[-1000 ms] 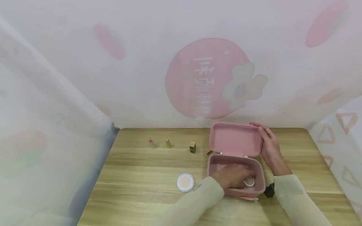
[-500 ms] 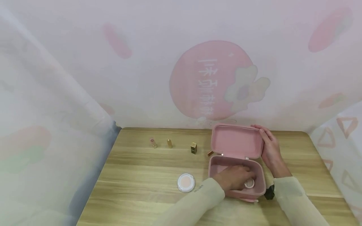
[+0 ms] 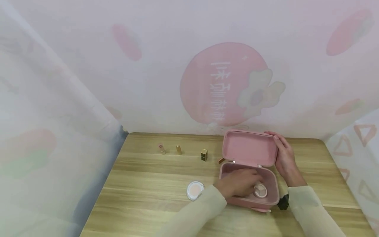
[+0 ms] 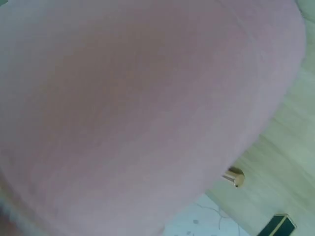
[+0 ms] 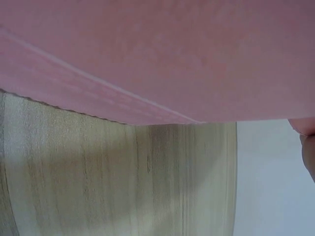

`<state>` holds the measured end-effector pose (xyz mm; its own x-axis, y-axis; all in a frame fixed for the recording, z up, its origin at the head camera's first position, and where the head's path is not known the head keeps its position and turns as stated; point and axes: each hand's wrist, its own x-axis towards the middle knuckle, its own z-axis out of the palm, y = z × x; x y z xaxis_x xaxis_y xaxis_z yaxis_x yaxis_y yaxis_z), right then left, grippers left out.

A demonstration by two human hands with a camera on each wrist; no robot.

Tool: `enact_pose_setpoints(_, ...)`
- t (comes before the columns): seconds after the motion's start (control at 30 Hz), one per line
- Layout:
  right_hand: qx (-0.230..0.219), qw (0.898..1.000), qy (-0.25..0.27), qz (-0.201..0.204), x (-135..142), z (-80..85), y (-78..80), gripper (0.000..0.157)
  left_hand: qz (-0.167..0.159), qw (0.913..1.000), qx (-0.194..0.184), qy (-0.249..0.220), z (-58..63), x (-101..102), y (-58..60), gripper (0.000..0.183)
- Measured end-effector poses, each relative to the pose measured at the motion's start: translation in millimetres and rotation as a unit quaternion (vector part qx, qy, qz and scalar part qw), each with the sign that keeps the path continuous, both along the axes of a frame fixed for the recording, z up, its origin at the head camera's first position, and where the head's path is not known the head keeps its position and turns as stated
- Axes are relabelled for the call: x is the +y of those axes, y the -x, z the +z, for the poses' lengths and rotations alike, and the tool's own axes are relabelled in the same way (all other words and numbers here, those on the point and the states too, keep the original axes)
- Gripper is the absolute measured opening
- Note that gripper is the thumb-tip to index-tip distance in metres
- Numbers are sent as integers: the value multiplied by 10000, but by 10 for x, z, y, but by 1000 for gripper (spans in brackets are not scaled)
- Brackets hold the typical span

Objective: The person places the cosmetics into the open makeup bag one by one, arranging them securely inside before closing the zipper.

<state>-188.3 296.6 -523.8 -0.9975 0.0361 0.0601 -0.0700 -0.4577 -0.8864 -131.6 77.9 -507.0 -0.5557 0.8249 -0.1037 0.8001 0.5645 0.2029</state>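
A pink cosmetic case stands open on the wooden table, its base [image 3: 273, 187] in front and its lid [image 3: 248, 148] raised. Inside the base, my left hand [image 3: 240, 182] reaches in with loosely bent fingers, just left of a round compact [image 3: 261, 190] with a pale rim and divided pans. My right hand [image 3: 285, 161] holds the lid's right edge, thumb on the front side, other fingers behind. Pink case surface [image 4: 147, 113] fills most of the left wrist view, hiding that hand. In the right wrist view, the pink lid [image 5: 197, 59] covers the top, with fingertips [image 5: 308, 147] at the right edge.
Left of the case lie a round powder compact [image 3: 193, 189], an uncapped pink lipstick [image 3: 162, 148], a gold tube [image 3: 179, 149] and a black-and-gold lipstick [image 3: 204, 155]. A small brown tube [image 3: 221, 160] sits by the hinge. A black object [image 3: 283, 201] is beside the case.
My left hand has drawn back leftward from the round compact, which now shows more fully in the case. My right hand still holds the lid. The head view has shifted slightly.
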Motion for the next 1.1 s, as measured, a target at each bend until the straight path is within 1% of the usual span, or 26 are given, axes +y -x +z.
enact_pose_setpoints(0.17,-24,10000,42,-42,33,7,-10,30,-84,9990,56,-431,41,-136,-55,37)
enact_pose_setpoints(0.3,-69,9999,-33,-68,55,24,-22,30,-52,9971,137,-744,76,-263,-88,36)
enact_pose_setpoints(0.47,-44,10000,-1,-51,76,35,-27,30,103,9961,-28,-874,126,-439,-105,40)
enact_pose_setpoints(0.6,-52,10000,-24,-62,87,36,-23,30,176,9935,-87,-1125,153,-573,-115,41)
enact_pose_setpoints(0.87,-58,10000,-50,-5,106,33,-40,31,306,9850,100,-1696,171,-818,-152,38)
enact_pose_setpoints(1.0,-1,10000,-27,24,108,36,-46,32,323,9813,238,-1883,185,-933,-157,38)
enact_pose_setpoints(1.1,58,10000,37,50,107,39,-46,33,414,9791,296,-1970,201,-1018,-174,41)
